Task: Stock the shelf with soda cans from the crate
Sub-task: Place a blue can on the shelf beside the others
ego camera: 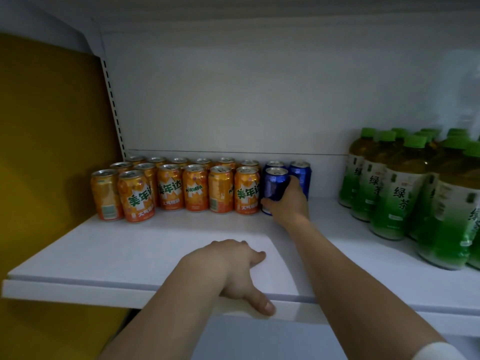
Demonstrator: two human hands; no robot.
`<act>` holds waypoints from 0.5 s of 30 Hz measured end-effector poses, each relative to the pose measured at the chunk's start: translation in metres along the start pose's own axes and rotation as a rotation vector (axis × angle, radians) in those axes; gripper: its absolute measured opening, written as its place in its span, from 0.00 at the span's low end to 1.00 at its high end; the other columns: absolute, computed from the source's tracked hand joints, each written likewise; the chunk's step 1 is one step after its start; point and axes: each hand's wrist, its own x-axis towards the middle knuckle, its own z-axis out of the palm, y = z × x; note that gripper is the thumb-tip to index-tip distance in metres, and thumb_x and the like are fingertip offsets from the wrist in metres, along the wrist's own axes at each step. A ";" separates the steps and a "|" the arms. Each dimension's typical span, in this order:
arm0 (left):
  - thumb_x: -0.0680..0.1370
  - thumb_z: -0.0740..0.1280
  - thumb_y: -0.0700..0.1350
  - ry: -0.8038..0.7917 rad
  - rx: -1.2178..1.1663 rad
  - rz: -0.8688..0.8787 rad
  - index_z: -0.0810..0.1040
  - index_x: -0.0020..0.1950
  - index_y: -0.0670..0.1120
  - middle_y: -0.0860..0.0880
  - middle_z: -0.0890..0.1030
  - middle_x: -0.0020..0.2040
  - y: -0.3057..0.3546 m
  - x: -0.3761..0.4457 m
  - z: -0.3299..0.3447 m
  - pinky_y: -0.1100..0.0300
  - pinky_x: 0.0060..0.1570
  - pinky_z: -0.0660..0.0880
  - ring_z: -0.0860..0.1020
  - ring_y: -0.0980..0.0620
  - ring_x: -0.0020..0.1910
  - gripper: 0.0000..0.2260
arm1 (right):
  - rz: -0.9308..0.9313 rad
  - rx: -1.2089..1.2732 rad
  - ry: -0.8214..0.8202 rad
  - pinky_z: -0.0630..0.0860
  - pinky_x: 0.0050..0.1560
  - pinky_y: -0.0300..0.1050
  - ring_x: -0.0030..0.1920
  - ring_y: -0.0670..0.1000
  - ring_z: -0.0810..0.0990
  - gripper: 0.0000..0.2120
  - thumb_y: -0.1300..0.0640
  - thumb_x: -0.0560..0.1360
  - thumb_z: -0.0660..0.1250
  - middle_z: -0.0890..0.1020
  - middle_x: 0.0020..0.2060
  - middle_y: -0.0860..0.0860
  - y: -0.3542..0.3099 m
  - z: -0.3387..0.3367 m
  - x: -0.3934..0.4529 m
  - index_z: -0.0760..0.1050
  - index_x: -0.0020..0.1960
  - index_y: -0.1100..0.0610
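**Blue can going into the front row**

On the white shelf (155, 245), the right hand (288, 201) is wrapped around a blue soda can (275, 185), fingers curled round its right side and thumb low on the front. That can stands upright or nearly so, just beside the last orange can (246, 190) of the front row, with two more blue cans (301, 175) right behind it. The left hand (233, 266) holds nothing; its fingers lie flat on the shelf and the thumb hooks over the front edge, apparently for support.

The step looks like seating this can in line. To do it well, the base should sit flat before the fingers let go, and the can should be nudged flush with the orange fronts without knocking them. Withdrawing the hand straight back would likely avoid tipping the blue cans behind. Green tea bottles (394, 193) stand well apart at the right. No crate is in view.
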 end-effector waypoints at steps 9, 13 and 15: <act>0.68 0.67 0.73 0.092 0.016 -0.002 0.52 0.80 0.62 0.53 0.52 0.82 -0.005 -0.002 0.015 0.39 0.73 0.60 0.55 0.44 0.79 0.45 | 0.000 -0.204 -0.046 0.74 0.63 0.57 0.66 0.63 0.73 0.42 0.48 0.75 0.72 0.69 0.71 0.60 0.003 -0.010 -0.028 0.53 0.79 0.58; 0.75 0.59 0.72 0.312 -0.061 -0.009 0.52 0.80 0.62 0.52 0.44 0.82 -0.005 -0.016 0.058 0.32 0.74 0.44 0.43 0.50 0.81 0.37 | -0.261 -0.381 0.143 0.76 0.44 0.51 0.50 0.63 0.79 0.14 0.51 0.78 0.65 0.81 0.50 0.61 -0.008 -0.030 -0.077 0.78 0.55 0.61; 0.79 0.51 0.69 0.491 -0.015 -0.022 0.51 0.80 0.61 0.50 0.47 0.83 -0.002 -0.022 0.087 0.38 0.76 0.39 0.43 0.51 0.81 0.32 | -0.341 -0.348 0.184 0.73 0.35 0.47 0.39 0.60 0.80 0.12 0.52 0.79 0.63 0.82 0.38 0.57 -0.015 -0.034 -0.112 0.79 0.46 0.59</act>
